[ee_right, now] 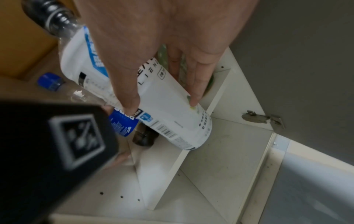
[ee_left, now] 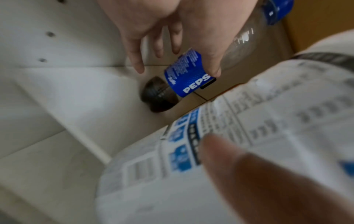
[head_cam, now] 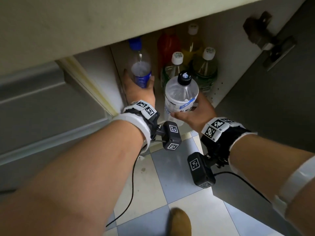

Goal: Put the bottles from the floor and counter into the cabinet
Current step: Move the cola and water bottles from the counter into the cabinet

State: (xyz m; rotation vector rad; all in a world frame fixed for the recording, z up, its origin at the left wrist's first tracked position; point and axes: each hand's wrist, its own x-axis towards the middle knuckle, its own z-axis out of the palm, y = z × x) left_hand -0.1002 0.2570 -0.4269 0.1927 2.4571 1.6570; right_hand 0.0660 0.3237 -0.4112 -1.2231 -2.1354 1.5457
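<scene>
Our left hand [head_cam: 139, 90] wraps the blue-label bottle [head_cam: 141, 72] low, its base just above the cabinet floor [ee_right: 220, 151], left of the stored bottles [head_cam: 205, 68]. Our right hand [head_cam: 196, 113] clasps the white-label bottle [head_cam: 180, 97] (waiting its turn, we judge) at the cabinet's mouth.

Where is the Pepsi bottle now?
In the head view, the Pepsi bottle is held by the left hand at the cabinet's left side, beside the white-label bottle.
</scene>
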